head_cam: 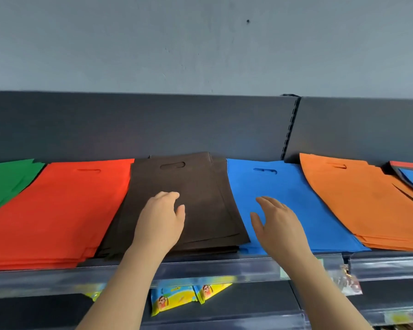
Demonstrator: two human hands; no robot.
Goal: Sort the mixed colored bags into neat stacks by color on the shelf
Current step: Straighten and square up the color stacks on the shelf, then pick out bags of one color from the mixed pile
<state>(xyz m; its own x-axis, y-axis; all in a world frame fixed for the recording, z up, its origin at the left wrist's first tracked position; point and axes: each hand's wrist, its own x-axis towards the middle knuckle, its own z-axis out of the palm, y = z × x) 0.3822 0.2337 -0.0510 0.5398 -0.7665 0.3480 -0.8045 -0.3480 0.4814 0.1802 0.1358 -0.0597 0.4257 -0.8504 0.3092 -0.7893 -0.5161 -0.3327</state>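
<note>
Flat fabric bags lie in stacks by colour along the shelf (200,270): green (5,179) at far left, then red (62,210), dark brown (196,186), blue (284,194) and orange (358,201). A mixed pile (410,175) with blue, red and dark bags sits at far right. My left hand (160,220) is over the brown stack with loosely curled fingers, holding nothing. My right hand (277,222) hovers over the blue stack's left part, fingers straight and spread. The brown stack is slightly fanned out at its right edge.
A dark back panel (153,125) rises behind the shelf, with a slotted upright (289,129) dividing two bays. Under the shelf's clear front rail hang yellow-blue packets (177,298) and a small clear packet (348,282). A grey-blue wall is above.
</note>
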